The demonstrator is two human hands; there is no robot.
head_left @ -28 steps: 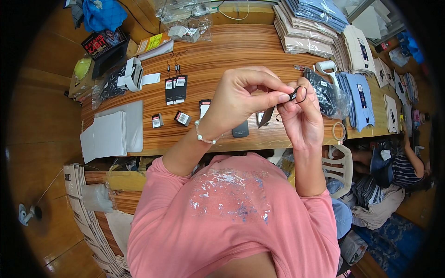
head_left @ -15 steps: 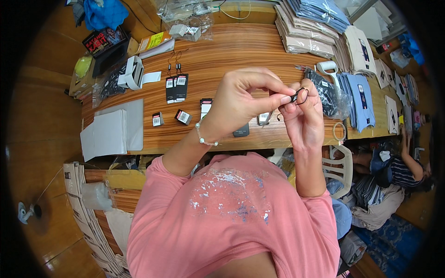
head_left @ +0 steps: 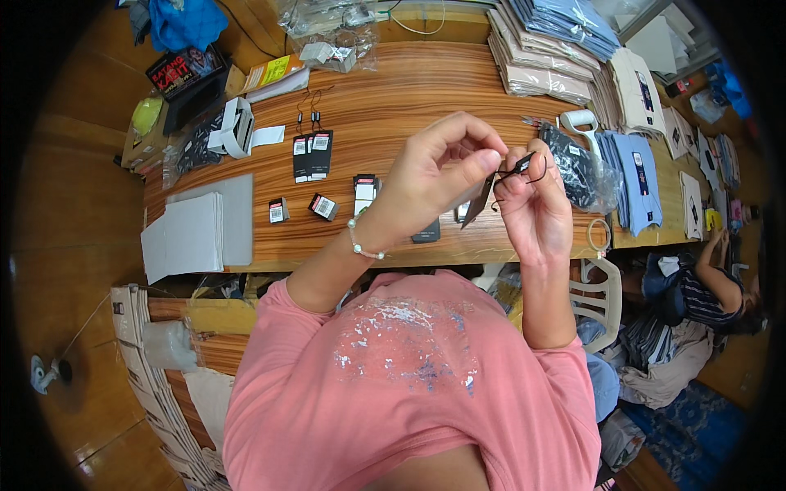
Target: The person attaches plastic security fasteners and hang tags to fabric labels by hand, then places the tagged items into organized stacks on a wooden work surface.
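Above the front of the table, my left hand (head_left: 446, 159), with a beaded bracelet on its wrist, pinches the top of a black hang tag (head_left: 479, 202). The tag hangs nearly edge-on below the fingers. My right hand (head_left: 536, 204) is closed on a black tag string (head_left: 524, 164) with a small plastic lock, its loop sticking out by the fingers. The string runs between the hands toward the tag. Under my left hand on the table lie black hang tags (head_left: 365, 188) with white labels and another black tag (head_left: 426, 233), partly hidden.
Strung black tags (head_left: 312, 155) and two small label stacks (head_left: 324, 206) lie left of centre. White sheets (head_left: 184, 237) sit at the left edge. Toward the right are a bag of black strings (head_left: 577, 168), a white tape roller (head_left: 580, 121) and folded shirts (head_left: 637, 176). A person (head_left: 712, 282) works far right.
My left fingers have moved slightly left, away from my right hand. The hang tag has turned and shows more of itself. The person at the far right has shifted.
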